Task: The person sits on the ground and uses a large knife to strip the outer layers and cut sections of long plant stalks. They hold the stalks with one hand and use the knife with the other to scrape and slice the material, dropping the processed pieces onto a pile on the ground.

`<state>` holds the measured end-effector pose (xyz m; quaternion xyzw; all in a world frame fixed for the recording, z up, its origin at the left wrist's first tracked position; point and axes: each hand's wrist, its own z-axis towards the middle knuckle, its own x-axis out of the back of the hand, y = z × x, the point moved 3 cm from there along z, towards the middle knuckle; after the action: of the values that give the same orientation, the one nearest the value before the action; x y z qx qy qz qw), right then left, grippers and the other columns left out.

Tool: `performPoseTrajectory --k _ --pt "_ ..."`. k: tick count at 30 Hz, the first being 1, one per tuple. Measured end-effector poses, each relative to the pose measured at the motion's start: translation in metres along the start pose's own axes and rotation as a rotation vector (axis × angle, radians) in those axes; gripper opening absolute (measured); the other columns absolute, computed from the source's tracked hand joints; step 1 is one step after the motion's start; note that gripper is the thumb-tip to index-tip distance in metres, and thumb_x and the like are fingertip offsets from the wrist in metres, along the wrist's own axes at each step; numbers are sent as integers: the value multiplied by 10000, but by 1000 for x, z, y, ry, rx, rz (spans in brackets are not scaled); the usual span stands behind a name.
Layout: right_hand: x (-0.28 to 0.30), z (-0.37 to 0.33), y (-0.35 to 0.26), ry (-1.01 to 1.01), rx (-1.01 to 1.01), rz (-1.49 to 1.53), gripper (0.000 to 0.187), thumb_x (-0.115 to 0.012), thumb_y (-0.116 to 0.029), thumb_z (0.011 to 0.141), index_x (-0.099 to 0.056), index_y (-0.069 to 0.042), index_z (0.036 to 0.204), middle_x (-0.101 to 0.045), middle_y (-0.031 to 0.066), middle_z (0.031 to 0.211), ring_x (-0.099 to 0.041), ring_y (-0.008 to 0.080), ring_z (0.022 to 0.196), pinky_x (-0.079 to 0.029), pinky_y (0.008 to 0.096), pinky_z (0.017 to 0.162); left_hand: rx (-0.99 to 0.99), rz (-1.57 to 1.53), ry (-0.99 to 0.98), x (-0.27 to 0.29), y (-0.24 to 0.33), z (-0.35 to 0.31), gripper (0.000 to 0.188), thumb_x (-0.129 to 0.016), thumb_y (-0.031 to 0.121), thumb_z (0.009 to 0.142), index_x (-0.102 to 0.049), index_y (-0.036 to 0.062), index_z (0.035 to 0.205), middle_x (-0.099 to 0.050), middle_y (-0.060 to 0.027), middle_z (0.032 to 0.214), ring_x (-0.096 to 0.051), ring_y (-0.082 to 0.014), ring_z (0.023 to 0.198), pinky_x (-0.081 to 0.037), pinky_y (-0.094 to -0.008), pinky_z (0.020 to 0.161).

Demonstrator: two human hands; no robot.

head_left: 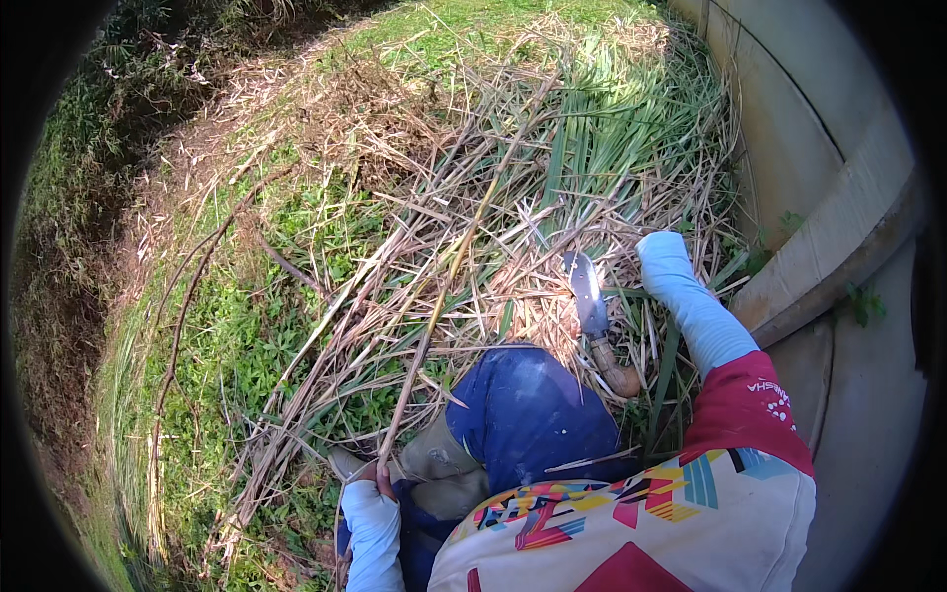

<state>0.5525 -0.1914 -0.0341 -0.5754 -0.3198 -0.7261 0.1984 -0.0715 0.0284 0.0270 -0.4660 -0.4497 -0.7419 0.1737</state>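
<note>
My left hand [377, 478] is low in the view beside my boot, its fingers closed round the lower end of a long dry stalk [430, 318]. The stalk slants up and away to the right over the cut grass. My right arm reaches forward, and its light-blue sleeve [683, 296] ends among the dry stems. The fingers of that hand are hidden. Left of this sleeve lies a broad-bladed machete [588, 296] with a wooden handle [618, 369], resting on straw near my knee, with no hand on it.
Dry stalks and straw [345, 326] cover the ground ahead, with a heap of green long leaves [621, 128] at the far right. A curved concrete ledge [838, 247] and wall [789, 128] stand close on the right. Dark bushes [89, 197] line the left. A bent dry branch [192, 296] lies on the left.
</note>
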Motion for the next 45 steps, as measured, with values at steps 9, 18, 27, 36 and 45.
performPoseTrajectory --k 9,18,27,36,45 --pt "-29 -166 -136 -431 -357 639 203 -698 -136 866 -615 -38 1024 -654 249 1091 -636 437 1073 -508 482 923 -58 149 -349 -20 55 48 299 -514 246 1054 -711 35 980 -616 -228 669 -594 -426 615 -433 -507 591" --pt "-28 -139 -111 -710 -491 686 484 -780 -193 793 -578 6 1185 -659 272 1217 -646 422 1157 -512 435 970 -123 126 -557 -14 46 69 170 -570 178 936 -655 49 865 -653 -254 791 -633 -448 750 -490 -527 698" --pt "-98 -159 -99 -272 -509 1305 703 -764 -132 794 -475 50 1409 -671 165 1066 -673 203 806 -556 331 699 162 62 -644 -148 -195 97 310 -588 285 1018 -693 28 878 -633 -230 708 -591 -408 641 -453 -495 615" --pt "222 33 -13 531 -82 1289 516 -827 -335 839 -590 -18 1169 -685 90 973 -650 165 872 -526 322 786 98 455 -728 -142 -152 59 426 -516 406 1026 -685 39 893 -667 -245 835 -617 -466 781 -525 -504 746" --pt "169 120 -16 1012 -109 1279 217 -755 -179 890 -661 -20 1005 -718 61 855 -711 168 791 -576 316 790 149 480 -831 -197 -241 29 480 -514 476 1025 -696 44 922 -679 -220 876 -612 -460 815 -526 -467 755"
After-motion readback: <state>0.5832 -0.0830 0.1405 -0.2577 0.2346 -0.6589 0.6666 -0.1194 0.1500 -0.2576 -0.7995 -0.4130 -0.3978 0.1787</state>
